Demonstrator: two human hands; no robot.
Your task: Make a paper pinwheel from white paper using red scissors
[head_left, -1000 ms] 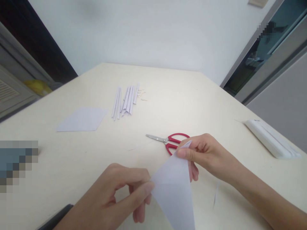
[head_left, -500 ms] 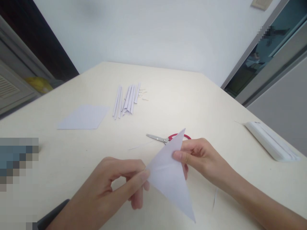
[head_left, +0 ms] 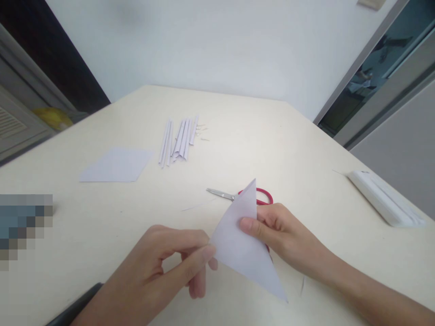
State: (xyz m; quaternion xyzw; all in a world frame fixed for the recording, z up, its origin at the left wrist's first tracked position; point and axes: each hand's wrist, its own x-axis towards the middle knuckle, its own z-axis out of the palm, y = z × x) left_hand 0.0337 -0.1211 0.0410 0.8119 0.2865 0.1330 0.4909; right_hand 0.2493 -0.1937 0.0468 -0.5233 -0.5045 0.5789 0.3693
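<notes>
A white triangular sheet of paper (head_left: 238, 246) is held up over the table between both hands. My left hand (head_left: 180, 258) pinches its left corner between thumb and index finger. My right hand (head_left: 268, 226) grips the right side, with the thumb on the front face and the other fingers mostly hidden behind. The upper edge bends slightly, and one point hangs toward the lower right. Behind the paper lies a pair of scissors (head_left: 220, 194) with red handles, the blades pointing left and partly covered by the sheet.
Rolled paper tubes (head_left: 183, 138) lie at the back, beside several tiny paper scraps (head_left: 203, 131). Flat paper sheets (head_left: 115, 165) rest on the left. A white plastic-wrapped pack (head_left: 384, 197) sits near the table's right edge. Thin paper strips (head_left: 302, 286) lie near my right forearm and by the scissors.
The paper has turned a little: its top tip moved left and its lower tip moved right and up. My right thumb sits slightly further left on it, and more of the red handles shows.
</notes>
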